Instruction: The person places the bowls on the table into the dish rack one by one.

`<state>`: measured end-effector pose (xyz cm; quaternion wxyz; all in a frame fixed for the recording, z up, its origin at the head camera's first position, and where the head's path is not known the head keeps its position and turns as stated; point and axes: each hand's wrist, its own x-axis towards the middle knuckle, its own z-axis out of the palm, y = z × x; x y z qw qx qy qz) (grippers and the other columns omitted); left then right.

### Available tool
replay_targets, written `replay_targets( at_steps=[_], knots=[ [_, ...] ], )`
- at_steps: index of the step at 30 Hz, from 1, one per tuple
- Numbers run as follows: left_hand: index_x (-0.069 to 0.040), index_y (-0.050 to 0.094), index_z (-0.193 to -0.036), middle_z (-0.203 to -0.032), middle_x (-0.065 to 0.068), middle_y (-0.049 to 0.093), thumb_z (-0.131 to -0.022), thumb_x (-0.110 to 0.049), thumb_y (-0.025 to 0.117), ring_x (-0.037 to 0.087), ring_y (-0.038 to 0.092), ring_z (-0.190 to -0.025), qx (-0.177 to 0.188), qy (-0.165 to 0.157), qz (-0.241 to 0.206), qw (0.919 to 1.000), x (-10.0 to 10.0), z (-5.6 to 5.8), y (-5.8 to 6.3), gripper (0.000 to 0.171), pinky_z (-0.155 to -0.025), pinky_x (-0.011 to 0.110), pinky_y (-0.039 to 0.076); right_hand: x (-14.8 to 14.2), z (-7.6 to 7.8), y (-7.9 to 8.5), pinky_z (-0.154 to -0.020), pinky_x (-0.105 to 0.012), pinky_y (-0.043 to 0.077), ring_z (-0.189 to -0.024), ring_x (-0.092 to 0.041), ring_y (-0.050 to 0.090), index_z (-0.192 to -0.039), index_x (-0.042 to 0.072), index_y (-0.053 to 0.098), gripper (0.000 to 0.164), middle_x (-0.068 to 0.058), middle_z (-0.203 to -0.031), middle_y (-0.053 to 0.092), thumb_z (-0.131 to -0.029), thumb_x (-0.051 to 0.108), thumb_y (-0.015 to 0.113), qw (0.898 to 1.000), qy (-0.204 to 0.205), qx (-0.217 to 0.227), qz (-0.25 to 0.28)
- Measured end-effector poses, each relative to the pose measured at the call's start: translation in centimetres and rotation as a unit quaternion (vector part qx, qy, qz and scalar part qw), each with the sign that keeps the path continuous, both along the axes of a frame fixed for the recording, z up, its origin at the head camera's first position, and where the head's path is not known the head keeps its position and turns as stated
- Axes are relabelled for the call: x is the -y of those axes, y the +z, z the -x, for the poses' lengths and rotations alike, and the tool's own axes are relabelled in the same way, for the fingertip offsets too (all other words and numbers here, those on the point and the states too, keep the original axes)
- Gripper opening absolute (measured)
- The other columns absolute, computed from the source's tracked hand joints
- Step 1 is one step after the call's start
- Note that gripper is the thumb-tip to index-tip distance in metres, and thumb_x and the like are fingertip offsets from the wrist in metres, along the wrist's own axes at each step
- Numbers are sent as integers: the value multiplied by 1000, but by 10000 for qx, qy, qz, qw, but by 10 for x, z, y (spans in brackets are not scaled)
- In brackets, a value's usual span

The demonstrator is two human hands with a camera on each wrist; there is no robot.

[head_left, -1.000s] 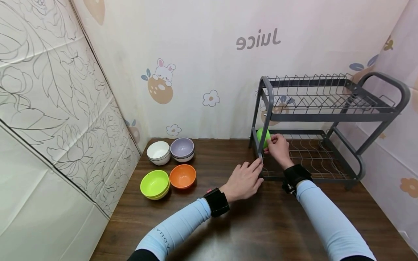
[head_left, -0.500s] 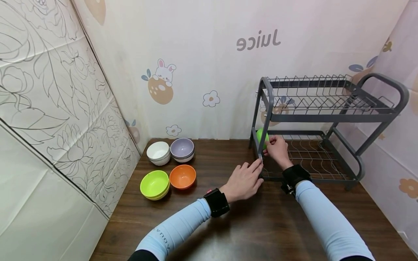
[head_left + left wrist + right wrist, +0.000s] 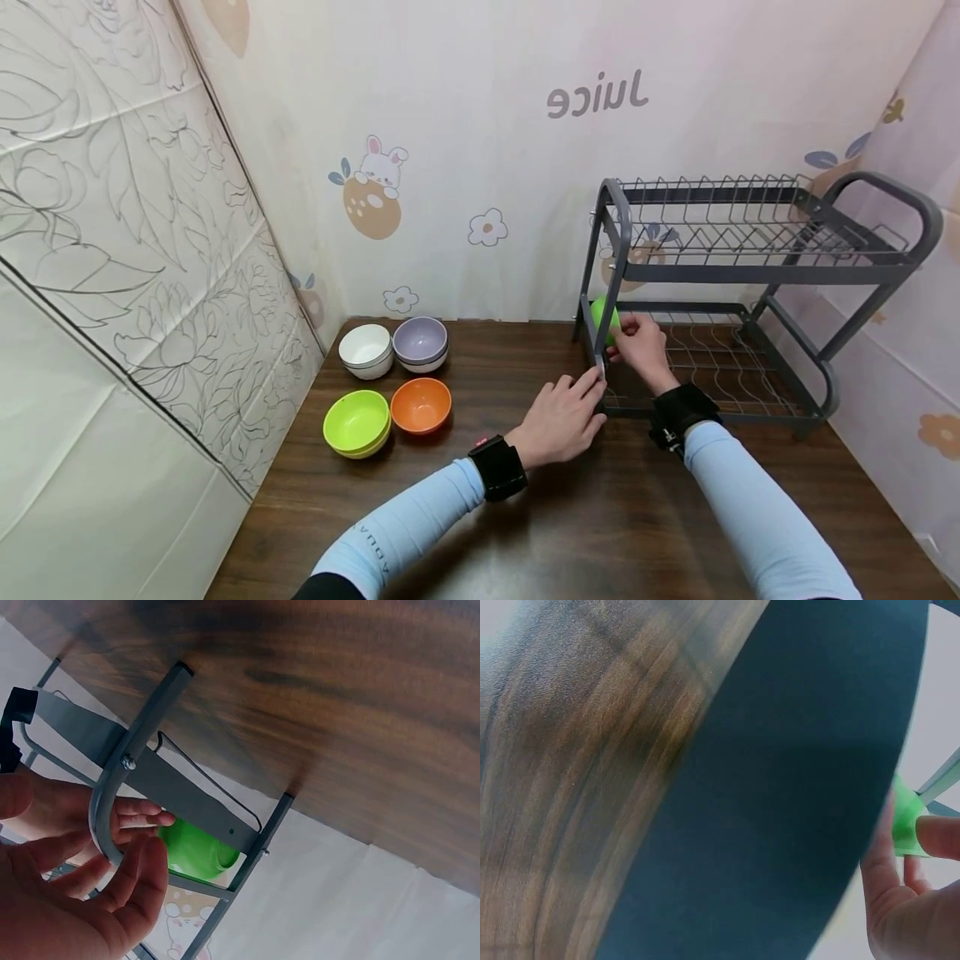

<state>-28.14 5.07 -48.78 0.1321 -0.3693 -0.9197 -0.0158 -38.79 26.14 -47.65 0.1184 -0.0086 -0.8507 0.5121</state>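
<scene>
My right hand [image 3: 642,350] reaches into the lower tier of a two-tier grey dish rack [image 3: 765,272]. Its thumb and fingers pinch a bright green bowl [image 3: 597,310], which stands on edge at the rack's left end, partly behind the front post. In the left wrist view the green bowl [image 3: 191,851] shows beyond the rack's end frame [image 3: 150,712]. The right wrist view has the thumb against the bowl [image 3: 906,817]. My left hand [image 3: 561,418] touches the foot of the front left post with loosely extended fingers.
On the left of the wooden table [image 3: 480,533] stand white bowls [image 3: 365,346], a purple bowl [image 3: 420,340] stacked on a white one, yellow-green bowls [image 3: 357,423] and an orange bowl [image 3: 420,407]. Patterned walls [image 3: 480,150] close off the back and sides. A broad dark shape blocks much of the right wrist view.
Both hands stay almost in place. The right hand's fingers shift slightly on the green bowl, which remains at the rack's left end. The head view moves a little.
</scene>
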Motion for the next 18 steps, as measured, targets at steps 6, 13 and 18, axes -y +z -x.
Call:
replay_targets(
  at_steps=[6, 13, 18],
  knots=[
    [-19, 58, -147, -147, 3, 49, -109, -44, 52, 20, 55, -116, 77, -37, -423, 9991, 24, -21, -5, 46, -89, 35, 52, -3, -37, 1, -60, -26, 58, -83, -38, 74, -128, -5, 63, 30, -23, -110, 68, -104, 14, 62, 9974, -351, -479, -413],
    [-18, 73, -117, -107, -3, 60, -107, -35, 61, 16, 56, -95, 252, 81, -950, 9951, 64, -37, -7, 23, -83, 31, 50, 7, -106, 0, -55, -19, 49, -67, -15, 67, -107, 2, 71, 12, -13, -88, 71, -102, 13, 69, 9894, -740, -1120, -557],
    [-16, 72, -106, -97, -2, 58, -102, -27, 70, 17, 56, -87, 76, 351, -1443, 9889, 91, -33, -6, 12, -76, 30, 50, 24, -137, -4, -56, -17, 47, -65, -9, 64, -101, 4, 72, 5, -8, -83, 70, -99, 9, 73, 9890, -601, -1280, -440]
  ],
)
